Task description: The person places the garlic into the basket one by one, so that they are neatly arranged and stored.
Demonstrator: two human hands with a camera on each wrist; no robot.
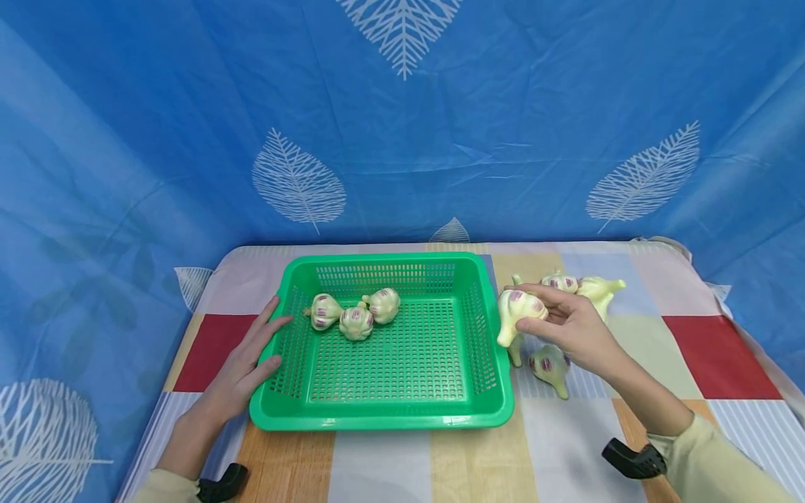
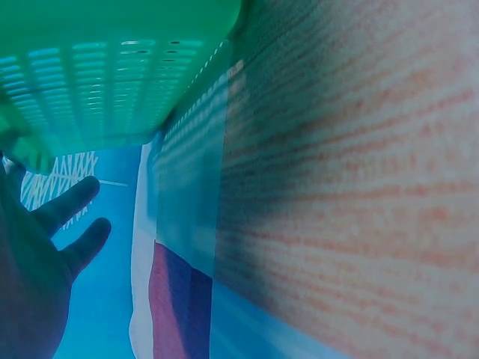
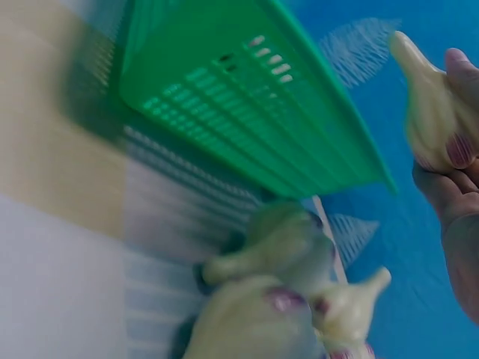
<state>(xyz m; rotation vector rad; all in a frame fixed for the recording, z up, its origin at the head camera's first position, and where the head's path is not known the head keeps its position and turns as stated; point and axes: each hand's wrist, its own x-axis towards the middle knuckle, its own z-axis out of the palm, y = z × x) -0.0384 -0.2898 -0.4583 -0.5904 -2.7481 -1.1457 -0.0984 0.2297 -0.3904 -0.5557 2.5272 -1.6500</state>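
Observation:
My right hand (image 1: pixel 581 330) holds a garlic bulb (image 1: pixel 520 307) just off the right rim of a green plastic basket (image 1: pixel 390 422). In the right wrist view this bulb (image 3: pixel 438 120) is pinched between thumb and fingers, its stem pointing up. My left hand (image 1: pixel 235 374) rests against the basket's left side with fingers spread and fairly straight. Three garlic bulbs (image 1: pixel 356 323) lie together inside, toward the back left. More bulbs (image 1: pixel 550 367) lie on the table to the right, partly hidden by my right hand.
Several bulbs (image 1: pixel 597 287) are grouped behind my right hand. A patchwork-patterned cloth (image 1: pixel 478 461) covers the table. Blue hanging fabric (image 1: pixel 440 175) with white leaf prints encloses the back and sides.

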